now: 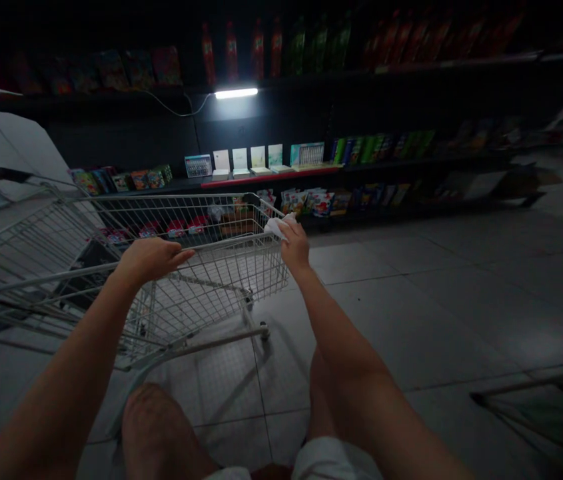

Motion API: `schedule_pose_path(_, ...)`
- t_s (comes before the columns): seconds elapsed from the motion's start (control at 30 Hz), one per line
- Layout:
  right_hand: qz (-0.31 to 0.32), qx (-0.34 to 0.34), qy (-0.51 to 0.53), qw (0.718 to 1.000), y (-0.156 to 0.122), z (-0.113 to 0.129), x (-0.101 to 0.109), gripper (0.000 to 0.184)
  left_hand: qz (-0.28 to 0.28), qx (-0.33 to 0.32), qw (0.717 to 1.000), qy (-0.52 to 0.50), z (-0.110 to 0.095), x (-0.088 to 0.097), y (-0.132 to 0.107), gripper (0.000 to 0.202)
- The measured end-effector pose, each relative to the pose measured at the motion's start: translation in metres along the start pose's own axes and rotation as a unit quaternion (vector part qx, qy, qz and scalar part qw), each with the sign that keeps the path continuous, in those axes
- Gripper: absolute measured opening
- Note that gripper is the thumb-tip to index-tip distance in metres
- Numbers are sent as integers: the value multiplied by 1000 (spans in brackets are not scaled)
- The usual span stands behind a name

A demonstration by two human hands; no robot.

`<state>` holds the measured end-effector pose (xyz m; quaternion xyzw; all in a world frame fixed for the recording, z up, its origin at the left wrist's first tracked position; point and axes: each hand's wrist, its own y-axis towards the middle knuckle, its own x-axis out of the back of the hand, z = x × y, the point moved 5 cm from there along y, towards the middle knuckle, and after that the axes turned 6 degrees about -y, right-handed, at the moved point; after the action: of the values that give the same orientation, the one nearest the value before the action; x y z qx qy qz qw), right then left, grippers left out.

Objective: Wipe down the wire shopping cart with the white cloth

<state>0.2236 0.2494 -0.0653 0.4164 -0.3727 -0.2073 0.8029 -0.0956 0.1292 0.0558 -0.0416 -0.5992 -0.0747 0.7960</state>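
Knee (158, 427), wire cart (211, 307): L hand (150, 260), R hand (294, 245) on rim.

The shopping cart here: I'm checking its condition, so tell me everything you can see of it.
The shopping cart is a grey wire-mesh basket on a tubular frame with small castors, standing on grey floor tiles. The left hand rests on its top rail; the right hand holds the rail over a white tissue.

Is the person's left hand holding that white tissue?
No, the left hand rests bare on the shopping cart, while the white tissue sits in the right hand.
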Motion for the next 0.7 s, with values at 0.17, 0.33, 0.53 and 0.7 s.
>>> schedule_pose_path(0.17,1,85,68,994,-29,86,-19,61,16,-4,1000,-24,-21,5,20,74)
schedule_pose_path(0.33,6,112,105,988,-59,102,-38,50,-21,-41,998,-36,-57,0,44,65)
schedule_pose_path(0.53,128,8,90,988,-168,63,-101,39,-51,-32,998,-35,-48,-12,41,57)
schedule_pose_path(0.7,206,14,76,975,-202,65,-94,33,-58,-16,997,-43,-45,-13,41,58)
